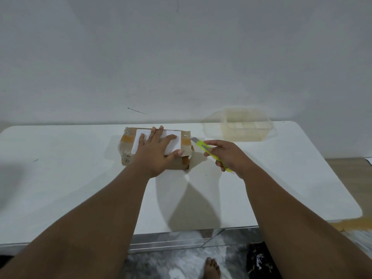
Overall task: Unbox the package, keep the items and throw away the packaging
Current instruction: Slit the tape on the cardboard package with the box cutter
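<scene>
A taped cardboard box (pixel 182 146) lies flat on the white desk (pixel 80 178), near the far edge and about midway between the left and right edges. A white label (pixel 141 137) covers most of its top, and brown tape bands cross both ends. Clear film clings to the left end. The flaps are closed.

The left hand (pixel 156 153) lies palm down on the label, fingers spread and flat, pressing the box rather than gripping it; the thumb reaches toward the right end of the box.

The right hand (pixel 229 156) is just beside the right end of the box, fingers curled tight around a yellow-green cutter (pixel 203 147). The cutter slants up and left from the fist, and its grey blade (pixel 194 140) is out, the tip close to the right end of the box; whether it touches the cardboard cannot be told.

A clear plastic tub (pixel 246 125) stands at the far edge toward the right corner, well apart from the box, with its lid (pixel 211 127) lying against its left side.

Below the near edge, bare toes (pixel 211 266) show on a marbled floor beside a black bag (pixel 259 260)
</scene>
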